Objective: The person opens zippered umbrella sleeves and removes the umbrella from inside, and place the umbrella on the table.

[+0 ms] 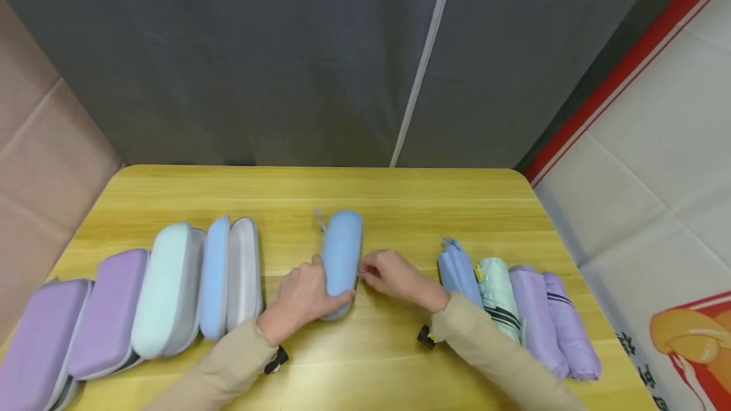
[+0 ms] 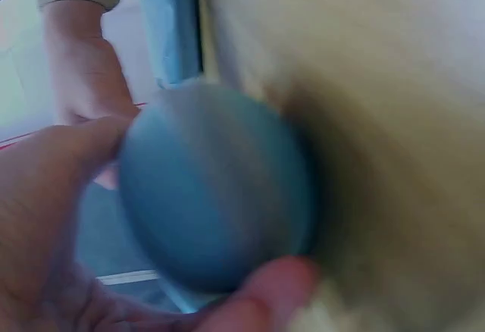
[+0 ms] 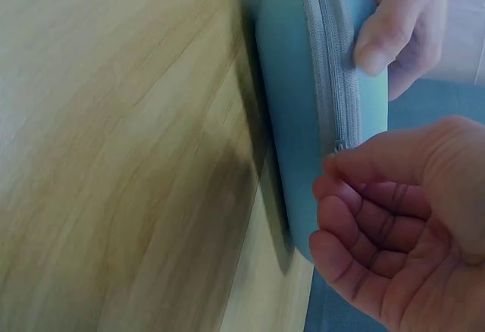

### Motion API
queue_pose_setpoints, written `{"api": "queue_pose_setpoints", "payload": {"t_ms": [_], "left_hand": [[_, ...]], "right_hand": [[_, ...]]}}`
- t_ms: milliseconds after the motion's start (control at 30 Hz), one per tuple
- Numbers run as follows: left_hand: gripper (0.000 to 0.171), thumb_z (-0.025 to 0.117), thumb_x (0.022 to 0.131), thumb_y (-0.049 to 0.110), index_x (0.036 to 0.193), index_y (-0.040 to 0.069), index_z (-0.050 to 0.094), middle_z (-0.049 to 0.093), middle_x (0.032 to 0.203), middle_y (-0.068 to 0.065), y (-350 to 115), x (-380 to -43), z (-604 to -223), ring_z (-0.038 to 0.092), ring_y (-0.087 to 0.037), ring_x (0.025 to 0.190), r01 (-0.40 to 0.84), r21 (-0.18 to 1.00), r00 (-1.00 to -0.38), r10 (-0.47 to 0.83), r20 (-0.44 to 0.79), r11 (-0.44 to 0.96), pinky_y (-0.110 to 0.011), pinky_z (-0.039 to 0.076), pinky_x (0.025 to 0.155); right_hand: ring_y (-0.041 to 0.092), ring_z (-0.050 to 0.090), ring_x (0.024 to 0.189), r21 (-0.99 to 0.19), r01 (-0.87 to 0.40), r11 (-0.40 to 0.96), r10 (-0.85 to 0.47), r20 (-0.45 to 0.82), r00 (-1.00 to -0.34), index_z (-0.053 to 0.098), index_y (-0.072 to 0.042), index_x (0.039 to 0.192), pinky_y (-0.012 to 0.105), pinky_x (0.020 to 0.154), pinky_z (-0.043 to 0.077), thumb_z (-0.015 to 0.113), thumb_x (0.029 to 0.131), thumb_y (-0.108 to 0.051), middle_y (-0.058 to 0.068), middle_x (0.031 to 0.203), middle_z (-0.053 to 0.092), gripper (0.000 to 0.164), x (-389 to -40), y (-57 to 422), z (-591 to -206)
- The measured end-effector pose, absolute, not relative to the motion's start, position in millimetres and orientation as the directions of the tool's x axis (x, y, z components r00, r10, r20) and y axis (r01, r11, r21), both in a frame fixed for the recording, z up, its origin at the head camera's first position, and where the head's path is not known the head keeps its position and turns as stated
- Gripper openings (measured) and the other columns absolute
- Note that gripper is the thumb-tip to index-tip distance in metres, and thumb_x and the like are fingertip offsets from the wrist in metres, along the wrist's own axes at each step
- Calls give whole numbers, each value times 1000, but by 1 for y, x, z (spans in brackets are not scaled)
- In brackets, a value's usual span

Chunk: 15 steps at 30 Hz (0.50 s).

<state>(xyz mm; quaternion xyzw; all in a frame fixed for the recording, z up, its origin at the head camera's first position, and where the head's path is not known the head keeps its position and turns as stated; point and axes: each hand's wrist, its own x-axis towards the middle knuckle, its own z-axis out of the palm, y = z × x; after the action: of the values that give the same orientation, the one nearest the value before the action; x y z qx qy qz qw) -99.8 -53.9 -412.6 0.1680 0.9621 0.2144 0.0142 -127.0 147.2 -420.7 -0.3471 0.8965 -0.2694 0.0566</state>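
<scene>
A light blue zippered hard case (image 1: pixel 342 246) lies lengthwise near the middle of the wooden table. My left hand (image 1: pixel 305 293) grips it from the left, thumb across its near end. On its right side my right hand (image 1: pixel 394 276) pinches the small zipper pull (image 3: pixel 339 148) between thumb and forefinger. The other right fingers curl loosely beside the case. In the right wrist view a grey zipper (image 3: pixel 337 59) runs along the side, its teeth closed above the pull. The left wrist view catches the case's rounded end, blurred. What the case contains is hidden.
To the left stand two purple cases (image 1: pixel 42 335), a mint case (image 1: pixel 165 290) and a blue case (image 1: pixel 214 281) spread open, grey inside. Folded umbrellas, blue (image 1: pixel 459 271), mint (image 1: pixel 497 290) and purple (image 1: pixel 533 319), lie at right. A dark curtain (image 1: pixel 228 62) hangs behind the table (image 1: pixel 411 195).
</scene>
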Motion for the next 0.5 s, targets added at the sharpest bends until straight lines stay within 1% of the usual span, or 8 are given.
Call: {"api": "queue_pose_setpoints", "payload": {"t_ms": [100,167,200,267,300,367,433,500], "left_hand": [[44,69,80,35,87,-6,57,50,61,-7,-57,-114,-395,48,-16,48,353,419,-911,409,-49,836,-27,39,40],[28,67,81,16,94,-6,59,56,69,-10,-60,-133,-381,52,-19,54,460,372,-856,515,-57,806,-29,44,45],[26,66,80,9,100,-6,59,60,77,-12,-61,-145,-376,56,-21,62,534,324,-815,577,-49,781,-31,48,52],[42,69,74,0,115,-4,56,63,97,-16,-62,-170,-369,61,-28,81,696,185,-705,709,-10,694,-37,52,70],[53,71,73,-2,122,-3,53,61,108,-18,-62,-182,-369,60,-30,93,763,107,-642,767,0,638,-40,51,80],[69,78,68,1,130,4,49,54,127,-16,-59,-202,-370,52,-33,114,854,-18,-520,854,-28,520,-45,42,96],[81,84,64,7,135,9,46,46,137,-14,-55,-217,-373,43,-33,125,902,-69,-431,896,-111,425,-46,35,103],[82,83,65,12,137,13,44,44,140,-10,-51,-226,-378,39,-31,130,930,-93,-367,909,-200,355,-44,34,105]], "right_hand": [[6,53,66,-522,-575,630,-642,68,-764,68,-5,83,18,61,46,64,87,-5,1,78,64,6,-127,149,-422],[6,52,66,-526,-569,631,-643,55,-764,67,-5,82,18,62,46,63,87,-5,1,77,64,6,-128,151,-422],[6,52,66,-527,-567,632,-643,51,-764,67,-5,82,18,61,46,63,87,-5,1,77,64,6,-129,152,-423],[6,51,65,-528,-564,635,-642,45,-765,67,-5,81,18,61,46,63,87,-5,0,76,63,7,-130,153,-423],[6,51,65,-525,-564,637,-641,44,-766,66,-6,81,19,61,46,64,87,-5,0,76,63,7,-130,153,-423],[6,52,66,-519,-570,637,-644,47,-763,66,-6,81,19,61,46,64,87,-5,-1,76,63,7,-131,153,-423],[7,53,66,-507,-588,630,-656,59,-753,67,-6,80,20,62,46,64,87,-5,-1,76,63,7,-132,152,-424],[7,54,67,-491,-617,616,-676,74,-733,67,-6,81,20,63,46,64,87,-5,0,77,64,7,-133,150,-424]]}}
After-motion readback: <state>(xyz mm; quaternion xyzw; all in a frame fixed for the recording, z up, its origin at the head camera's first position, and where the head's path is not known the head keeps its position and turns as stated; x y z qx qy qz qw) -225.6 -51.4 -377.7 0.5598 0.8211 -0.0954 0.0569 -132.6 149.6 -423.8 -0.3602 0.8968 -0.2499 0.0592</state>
